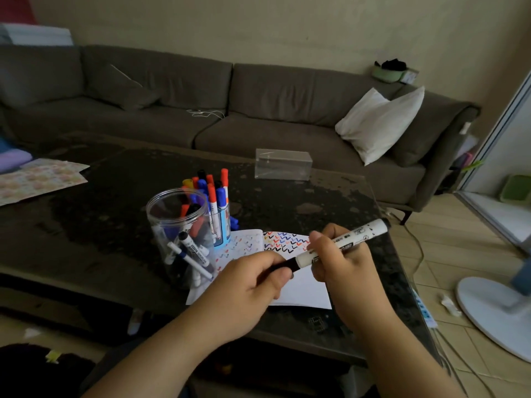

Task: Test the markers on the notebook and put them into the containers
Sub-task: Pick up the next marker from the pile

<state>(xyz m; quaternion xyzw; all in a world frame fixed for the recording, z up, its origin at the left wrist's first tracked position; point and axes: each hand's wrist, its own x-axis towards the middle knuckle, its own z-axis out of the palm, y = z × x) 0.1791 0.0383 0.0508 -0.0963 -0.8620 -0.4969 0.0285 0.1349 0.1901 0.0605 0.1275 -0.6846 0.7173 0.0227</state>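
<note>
I hold a white marker (349, 242) with a black cap above the open notebook (304, 288). My right hand (342, 259) grips the white barrel. My left hand (253, 278) pinches the black cap at the marker's lower end. The notebook's pages carry rows of coloured check marks. Left of the notebook stands a clear round jar (179, 239) with several markers inside. Behind it a blue holder (222, 225) is packed with red, blue and black capped markers.
A clear rectangular box (283, 164) sits at the far side of the dark table (86, 219). Patterned paper sheets (37, 179) lie at the left edge. A sofa stands behind the table, and a white fan base (494, 311) is on the floor at right.
</note>
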